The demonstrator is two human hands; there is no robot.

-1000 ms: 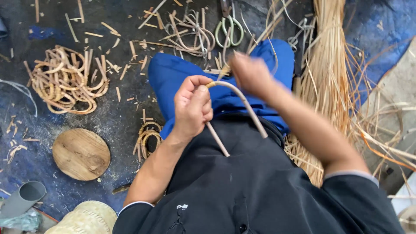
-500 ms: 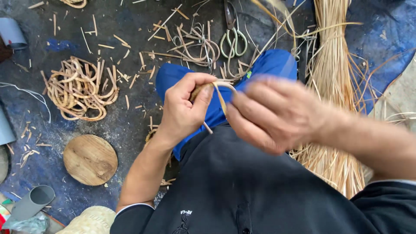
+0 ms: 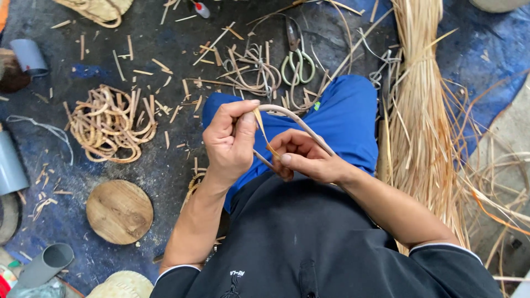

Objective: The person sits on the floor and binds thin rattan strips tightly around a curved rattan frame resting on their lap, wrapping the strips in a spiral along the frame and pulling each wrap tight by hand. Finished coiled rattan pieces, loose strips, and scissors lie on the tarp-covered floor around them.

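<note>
From the head camera we see our left hand (image 3: 232,144) curled round the crown of a bent cane loop (image 3: 301,124), thumb and forefinger pinching the top of a thin flat strip (image 3: 264,132). The strip's long axis runs down and rightward from that pinch to our right hand (image 3: 306,160), which lies just beside and below the left, fingers pressed together on the strip's lower end. The loop's two legs slant away under the right hand toward our lap. Both hands touch the strip; the left is higher on it. Green-handled scissors (image 3: 298,65) lie well beyond both hands.
</note>
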